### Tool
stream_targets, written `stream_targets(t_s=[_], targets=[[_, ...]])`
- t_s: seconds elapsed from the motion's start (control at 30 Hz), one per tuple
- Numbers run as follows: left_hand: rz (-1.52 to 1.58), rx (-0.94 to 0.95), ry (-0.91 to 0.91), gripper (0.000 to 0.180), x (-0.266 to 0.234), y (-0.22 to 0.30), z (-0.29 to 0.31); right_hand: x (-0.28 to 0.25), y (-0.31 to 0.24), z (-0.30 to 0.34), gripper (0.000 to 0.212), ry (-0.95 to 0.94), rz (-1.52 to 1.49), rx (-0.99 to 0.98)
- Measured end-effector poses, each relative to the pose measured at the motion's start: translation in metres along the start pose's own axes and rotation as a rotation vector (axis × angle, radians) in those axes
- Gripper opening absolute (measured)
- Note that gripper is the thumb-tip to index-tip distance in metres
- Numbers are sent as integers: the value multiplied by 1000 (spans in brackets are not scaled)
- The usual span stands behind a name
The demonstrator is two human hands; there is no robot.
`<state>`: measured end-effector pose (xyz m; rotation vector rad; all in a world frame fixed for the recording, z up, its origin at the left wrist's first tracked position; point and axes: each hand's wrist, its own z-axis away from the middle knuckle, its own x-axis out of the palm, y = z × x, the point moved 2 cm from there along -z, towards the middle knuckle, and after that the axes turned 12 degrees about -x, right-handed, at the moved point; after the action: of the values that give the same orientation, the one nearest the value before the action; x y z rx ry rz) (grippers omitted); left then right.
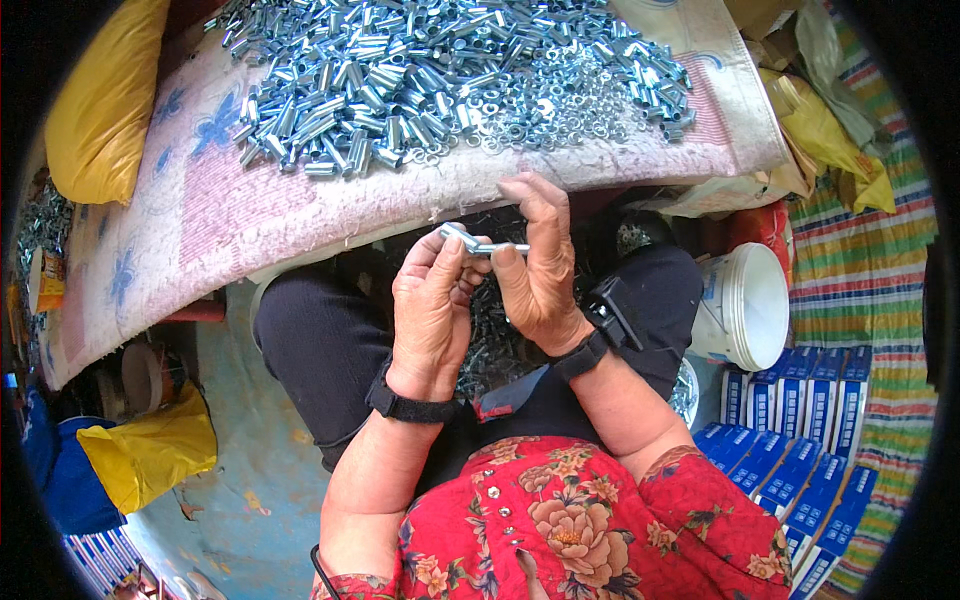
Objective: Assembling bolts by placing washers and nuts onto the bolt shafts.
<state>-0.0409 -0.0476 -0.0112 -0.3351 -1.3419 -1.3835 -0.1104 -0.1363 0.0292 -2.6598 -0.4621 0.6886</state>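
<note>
My left hand (435, 305) is closed, with a short shiny metal sleeve (460, 237) pinched between thumb and fingers. A thin metal rod (512, 247) runs from beside the sleeve toward my right palm; whether it is inside the sleeve I cannot tell. My right hand (545, 265) faces it, fingers raised and apart from the thumb, the thumb tip at the rod. Beyond both hands, a large heap of metal sleeves (375, 90) lies on the cloth-covered table (240, 220), with many small nuts and washers (545, 105) at its near side.
Dark metal pieces (487, 345) lie between my knees under the table edge. A white bucket (755, 305) stands right of my knee, with blue-and-white boxes (790, 470) stacked below it. Yellow sacks hang at the far left (105, 100) and lie at the lower left (160, 450).
</note>
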Motion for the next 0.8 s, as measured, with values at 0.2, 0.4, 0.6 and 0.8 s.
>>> stream_targets(t_s=[0.2, 0.4, 0.6, 0.8], targets=[[186, -97, -106, 16, -9, -5, -5, 19, -8, -1, 38, -38, -6, -87], [20, -50, -58, 25, -4, 0, -2, 28, -7, -5, 44, -163, 71, -81], [14, -68, -72, 25, -6, 15, 1, 4, 43, -42, 29, -278, 86, -112], [-17, -159, -32, 25, -11, 12, -2, -4, 94, -56, 18, -564, 255, -235]])
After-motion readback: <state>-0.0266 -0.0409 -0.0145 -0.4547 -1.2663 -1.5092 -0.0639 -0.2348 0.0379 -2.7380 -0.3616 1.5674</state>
